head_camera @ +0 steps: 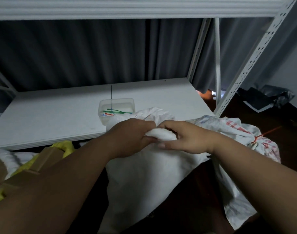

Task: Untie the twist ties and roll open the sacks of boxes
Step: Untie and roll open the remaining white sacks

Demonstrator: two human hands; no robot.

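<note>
Both forearms come in from the bottom edge and are cut off there. Nearest, at lower left, a yellow bag [66, 147] holds brown cardboard boxes [43, 159]; how many is hard to tell, as the left arm covers part of them and the edge cuts the rest. Beside it a bit of white cloth or sack [7, 159] shows, mostly hidden.

In the middle stands one plain white sack [144, 179], its lower part lost in dark shadow. The left hand [130, 135] and right hand [183, 135] meet at its top, fingers of both curled round a rolled fold of its mouth, thumbs below. What lies inside the sack cannot be seen.

To the right, a second sack [233, 132] with red print leans behind the right arm, its neck bound by a red tie [260, 135]; the print is too blurred to read.

Behind the hands is a white shelf board [60, 112] of a metal rack, with perforated white posts [255, 54] at right. On it sits one clear plastic tub [116, 107], partly hidden by the sack's mouth, holding loose ties [117, 112]: several green, some red and blue, too tangled to count. A thin dark line rises from the tub.

Farther back hangs a dark grey curtain [93, 53]. On the dark floor at far right lies crumpled black plastic [270, 97].
</note>
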